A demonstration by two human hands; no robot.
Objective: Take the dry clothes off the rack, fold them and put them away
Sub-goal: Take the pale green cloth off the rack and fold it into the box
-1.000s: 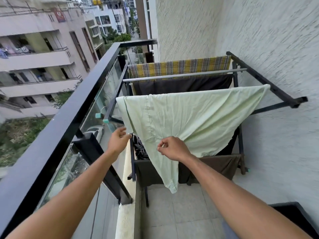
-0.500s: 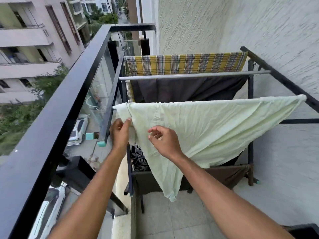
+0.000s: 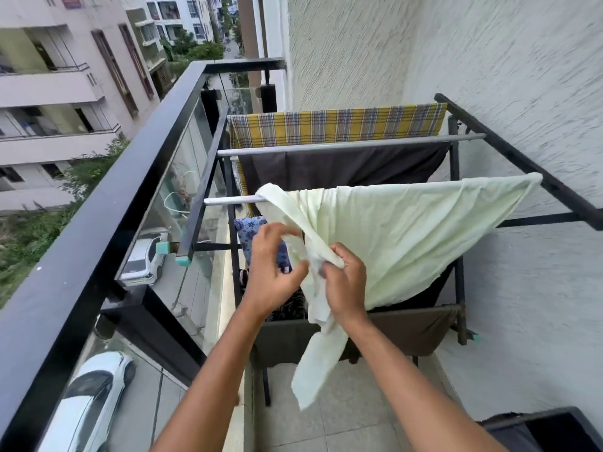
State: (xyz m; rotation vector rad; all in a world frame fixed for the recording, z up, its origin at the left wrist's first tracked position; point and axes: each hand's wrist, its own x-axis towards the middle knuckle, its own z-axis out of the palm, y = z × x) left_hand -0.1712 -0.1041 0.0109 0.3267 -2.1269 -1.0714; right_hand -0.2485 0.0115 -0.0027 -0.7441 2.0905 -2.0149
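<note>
I'm on the head cam, looking down a narrow balcony w/ a black rack [image 3: 518,158] set against the wall on the right. The green cloth [image 3: 408,236] hangs over the near white bar [image 3: 228,200]; its left end is bunched up and lifted off, while the right end sits draped at the rack's frame. My left hand [image 3: 270,275] has thumb and forefinger pinching a fold of the cloth up top, other fingers half curled. My right hand [image 3: 346,282] is closed round the gathered part of the cloth just beside the left, knuckles toward me; a loose tail drops below both wrists toward the floor. Hands nearly touch, maybe do, the blur there won't let me say.

Behind the cloth: a dark cloth [image 3: 342,168] under the grey bar [image 3: 352,146], and a plaid cloth [image 3: 336,125] across the far rail. A blue floral cloth [image 3: 249,230] shows lower left of the hands, and a brown cloth [image 3: 408,327] hangs on the low rail. The railing [image 3: 107,203] runs along the left w/ glass below it; white cars sit down in the street.
</note>
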